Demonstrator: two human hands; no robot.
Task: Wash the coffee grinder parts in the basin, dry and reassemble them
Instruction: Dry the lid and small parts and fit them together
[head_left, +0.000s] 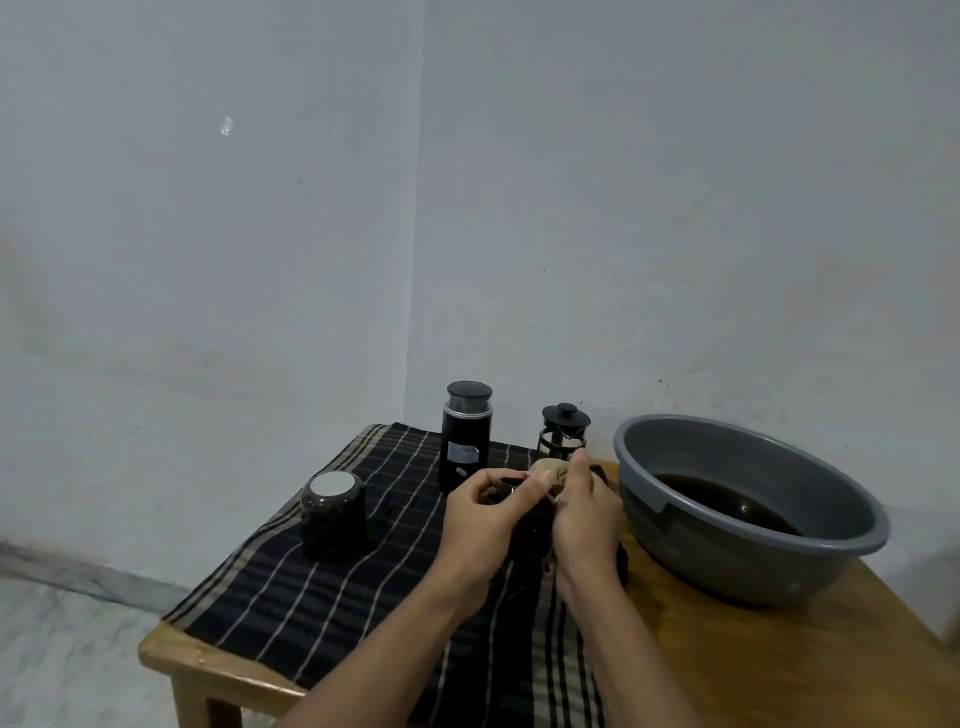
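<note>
Wooden table (727, 665) set in a corner of pale walls (208, 208), its left and middle covered by a black checked cloth (311, 597) with light stripes. Far left on the cloth: a dark jar (332, 514) standing upside down, white base up, well apart from the hands. Behind it to the right, the grinder body (466, 436), a tall black cylinder with a label on the front and a cap on top, upright near the back edge of the table. Just in front of it, the left hand (483, 519): grip closed, fingers and thumb curled round a dark grinder part (532, 519) held above the cloth between both hands; its shape is too dark to tell. A pale rag (545, 467) sits at the top of that part, bunched between the two hands. Behind the hands, a small French press (563, 431) with a black lid and knob, upright, beside the grinder body. Right hand (587, 509): grip closed, fingertips pinching the pale rag against the part, one finger raised. Far right, a grey basin (649, 478) on bare wood, holding dark brown water in the bottom; nothing seen of what lies under the surface.
</note>
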